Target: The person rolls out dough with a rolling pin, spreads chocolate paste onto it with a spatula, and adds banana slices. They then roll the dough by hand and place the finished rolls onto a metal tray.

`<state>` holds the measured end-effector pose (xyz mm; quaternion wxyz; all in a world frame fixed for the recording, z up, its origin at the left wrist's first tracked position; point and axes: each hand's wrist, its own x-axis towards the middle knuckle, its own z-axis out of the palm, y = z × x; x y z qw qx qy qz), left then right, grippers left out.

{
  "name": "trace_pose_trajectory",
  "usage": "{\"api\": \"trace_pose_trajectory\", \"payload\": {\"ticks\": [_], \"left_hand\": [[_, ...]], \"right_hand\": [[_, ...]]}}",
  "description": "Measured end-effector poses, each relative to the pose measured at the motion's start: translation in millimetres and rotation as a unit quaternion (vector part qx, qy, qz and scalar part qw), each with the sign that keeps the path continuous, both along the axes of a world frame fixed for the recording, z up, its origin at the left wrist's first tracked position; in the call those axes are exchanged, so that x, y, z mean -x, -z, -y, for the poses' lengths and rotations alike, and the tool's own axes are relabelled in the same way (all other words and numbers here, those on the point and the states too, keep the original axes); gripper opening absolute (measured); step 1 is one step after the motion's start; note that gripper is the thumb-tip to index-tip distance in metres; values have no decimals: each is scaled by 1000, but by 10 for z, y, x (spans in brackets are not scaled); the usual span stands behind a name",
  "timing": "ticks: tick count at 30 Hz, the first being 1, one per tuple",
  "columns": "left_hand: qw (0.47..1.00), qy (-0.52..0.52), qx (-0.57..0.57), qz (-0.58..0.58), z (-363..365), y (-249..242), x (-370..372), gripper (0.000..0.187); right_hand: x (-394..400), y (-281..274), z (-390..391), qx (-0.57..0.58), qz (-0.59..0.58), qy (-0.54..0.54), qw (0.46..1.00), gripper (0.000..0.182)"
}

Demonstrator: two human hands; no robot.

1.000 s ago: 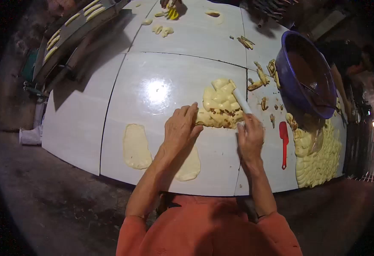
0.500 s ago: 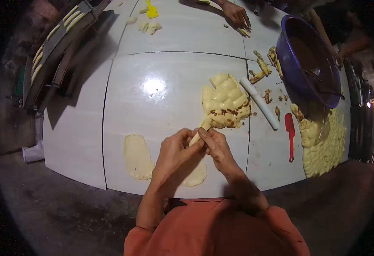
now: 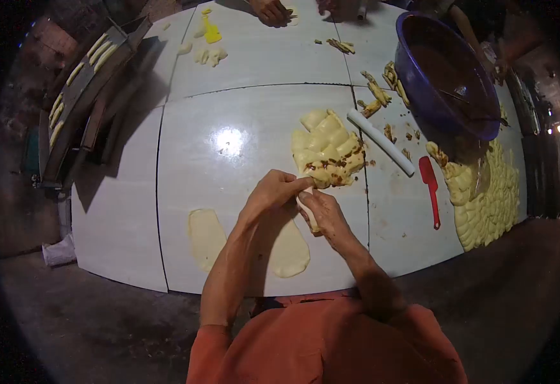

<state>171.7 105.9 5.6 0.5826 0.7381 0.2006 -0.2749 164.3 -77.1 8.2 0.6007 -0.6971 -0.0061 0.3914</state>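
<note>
Both my hands hold a narrow piece of pale dough point(image 3: 312, 221) above the table, just below a pile of dough pieces point(image 3: 324, 141). My left hand point(image 3: 275, 194) is closed, thumb and fingers pinching the dough's upper end. Around its lower part the fingers of my right hand point(image 3: 326, 217) are wrapped; a darker patch shows at that end. Brown bits lie across the pile's lower half. Under my left forearm rests a flattened oval of dough point(image 3: 204, 237), and a second flat oval point(image 3: 291, 249) lies between my forearms.
Right of the pile are a white rolling pin point(image 3: 380, 142), a red spatula point(image 3: 429, 189) and a large purple basin point(image 3: 414, 96). More dough pieces point(image 3: 488, 211) cover the right edge. A metal rack point(image 3: 78, 96) stands left, a yellow scraper point(image 3: 212, 32) behind. Another person's hand point(image 3: 271, 11) works across the table.
My left hand has moved up and my right hand slightly right and down, tilting the dough piece the other way. The other person's hand across the table has shifted left.
</note>
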Motion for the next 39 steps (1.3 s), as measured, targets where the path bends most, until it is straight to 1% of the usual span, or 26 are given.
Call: {"api": "trace_pose_trajectory", "payload": {"ticks": [3,4,5,6,8,10,11,12,13,14,15,16,17,18,20,22,24,26,28,29,30,32,34,36,38,39], "left_hand": [[993,-82,89,9,-36,9,38,33],[993,-80,89,7,-31,-34,46,33],[992,-92,82,8,-28,-67,44,31],[992,-105,76,8,-20,-74,50,30],[984,-137,115,22,-27,-54,62,28],[988,-133,72,28,-103,-42,33,29],[953,-221,198,68,-72,-21,59,23],[952,-223,201,66,-85,-40,59,23],[962,-207,152,95,-130,-85,29,26],[969,-190,102,121,-186,-89,-6,29],[987,-114,-21,113,-293,-6,-70,30],[979,-127,54,153,-319,-37,-73,38],[975,-140,-34,170,-303,-78,-36,44],[963,-152,-122,188,-271,-253,-10,51],[920,-100,-288,246,-264,-348,128,58],[896,-99,-313,298,-167,-391,316,53],[927,-122,-222,277,26,-572,574,56],[897,-89,-234,364,281,-427,866,42],[898,-52,-238,365,500,-426,1077,38],[887,-16,-267,375,593,-376,1186,37],[875,19,-296,383,679,-331,1281,36],[869,8,-309,385,848,-281,1396,35],[868,9,-335,368,1044,-250,1473,38],[832,53,-370,411,1287,-177,1524,49],[841,143,-373,365,1508,-30,1562,66],[834,158,-407,337,1593,56,1551,73]], "right_hand": [[20,-113,74,23,0,-67,997,42],[61,-111,98,39,15,-107,993,41],[155,9,159,-14,21,-105,994,42],[157,-90,213,-13,19,-105,994,42],[158,-487,344,56,31,-243,968,43],[197,-791,481,52,36,-252,966,41],[188,-1007,559,21,6,-319,948,40],[177,-1110,635,-10,-26,-383,923,39],[254,-939,703,-61,-63,-387,918,30],[347,-824,779,-59,-68,-386,918,30],[429,-788,809,-55,-35,-283,957,31],[489,-732,849,-49,0,-175,983,40],[472,-601,900,-13,-48,-106,993,58],[391,-638,874,84,-20,-99,991,59],[391,-466,916,72,-16,-40,996,50],[366,-311,1003,68,-6,-62,996,48],[345,-245,1035,58,1,-84,995,46],[315,-214,987,110,244,-165,949,43],[267,-209,962,130,222,-183,949,41],[251,-172,968,166,403,-203,877,41],[238,-147,976,193,568,-215,771,41],[215,-156,1006,217,557,-218,771,47],[222,-116,1065,161,499,-139,840,54],[298,-130,1174,154,493,-172,839,63],[364,3,1268,135,570,-276,762,76],[391,104,1294,148,487,-309,803,93]]}}
